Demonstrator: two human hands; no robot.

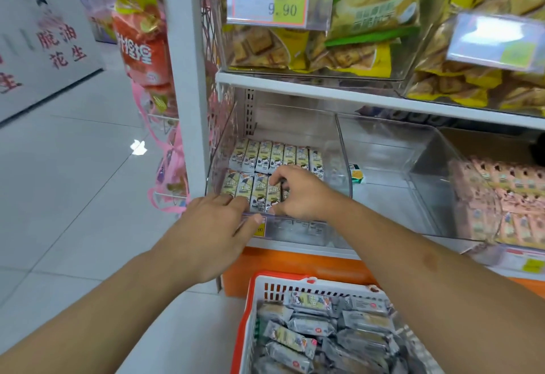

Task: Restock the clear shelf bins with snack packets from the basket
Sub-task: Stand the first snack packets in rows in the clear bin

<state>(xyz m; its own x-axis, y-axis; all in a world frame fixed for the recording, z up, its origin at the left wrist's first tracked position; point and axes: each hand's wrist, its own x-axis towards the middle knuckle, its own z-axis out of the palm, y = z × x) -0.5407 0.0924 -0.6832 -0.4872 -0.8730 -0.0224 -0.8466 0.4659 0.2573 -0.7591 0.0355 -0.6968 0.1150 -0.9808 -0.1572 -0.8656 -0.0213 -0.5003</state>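
A clear shelf bin on the lower shelf holds two rows of small cream-and-grey snack packets standing side by side. My right hand reaches over the bin's front lip, and its fingers pinch a packet in the front row. My left hand lies on the bin's front edge at the left, fingers stretched out and touching the packets there. Below, an orange-and-white basket holds several more of the same packets, loosely piled.
To the right sit an almost bare clear bin with one green packet and a bin of pink packets. The upper shelf carries bins of yellow biscuit bags. Hanging snack bags and white tiled floor lie to the left.
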